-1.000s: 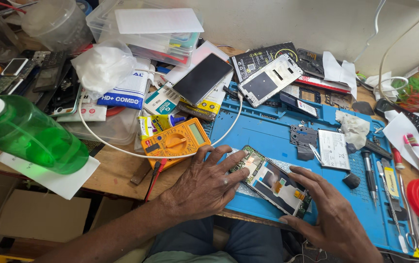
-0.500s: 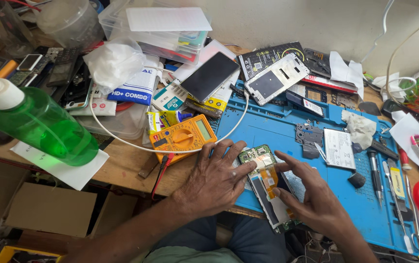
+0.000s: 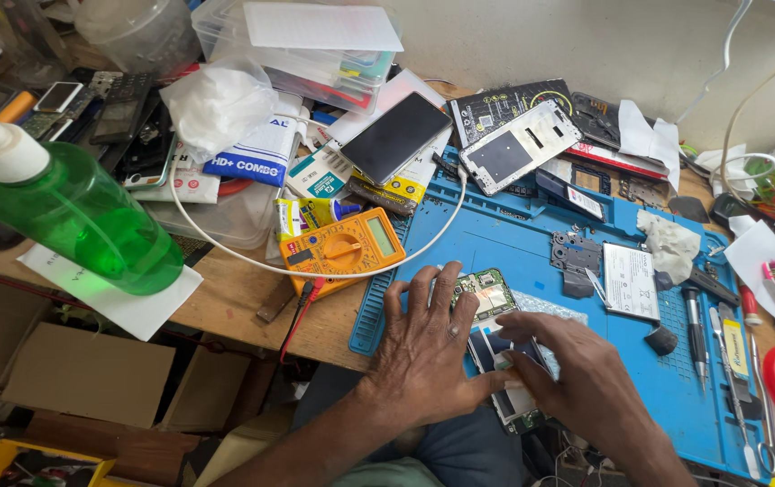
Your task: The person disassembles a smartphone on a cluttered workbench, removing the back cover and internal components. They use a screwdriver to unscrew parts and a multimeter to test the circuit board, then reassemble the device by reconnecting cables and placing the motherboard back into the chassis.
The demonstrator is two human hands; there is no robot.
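Head cam: multimeter point(image 3: 344, 249) beside left hand point(image 3: 423, 352)

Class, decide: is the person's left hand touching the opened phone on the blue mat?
Touching. The head view shows the left hand pressed flat on the opened phone, fingers lying across its green circuit board.

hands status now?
Left hand: open, flat, pressing down on the phone.
Right hand: fingers curled on the phone's lower part; grip unclear.
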